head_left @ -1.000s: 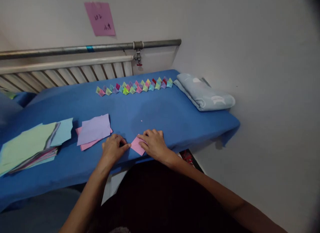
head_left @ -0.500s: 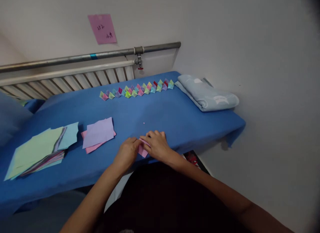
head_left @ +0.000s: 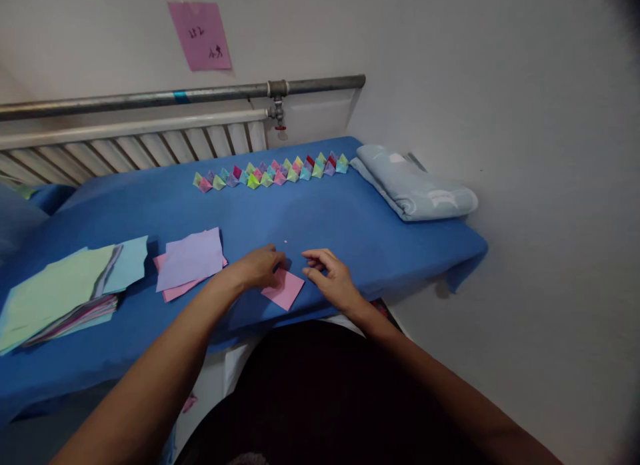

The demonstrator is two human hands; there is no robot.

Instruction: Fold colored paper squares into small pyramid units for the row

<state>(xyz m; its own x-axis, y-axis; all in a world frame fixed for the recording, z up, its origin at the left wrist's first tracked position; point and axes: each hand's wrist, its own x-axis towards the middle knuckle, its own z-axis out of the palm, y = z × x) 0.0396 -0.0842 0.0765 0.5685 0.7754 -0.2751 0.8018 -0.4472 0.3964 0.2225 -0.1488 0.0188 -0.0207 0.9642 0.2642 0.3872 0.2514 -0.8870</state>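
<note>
A small pink paper square [head_left: 286,292] lies on the blue cloth close to the front edge. My left hand [head_left: 260,266] bends over its upper left corner, the thumb touching the paper and the index finger held apart above; its other fingers are partly hidden. Just off the right side of the square, my right hand [head_left: 331,278] is raised with curled, separated fingers and holds nothing. To the left lie a lilac sheet [head_left: 190,258] and a pink sheet [head_left: 179,292] beneath it.
A stack of coloured paper [head_left: 55,285] lies far left. Several folded paper pieces [head_left: 253,180] stand in rows at the back, beside a folded light-blue blanket [head_left: 417,185]. A radiator [head_left: 150,148] and a pipe [head_left: 220,92] run along the wall. A tiny scrap [head_left: 285,242] lies mid-cloth.
Both hands were together on the pink paper. My right hand has let go and moved right; my left hand has shifted up to a corner, leaving more of the paper visible. The view has shifted slightly.
</note>
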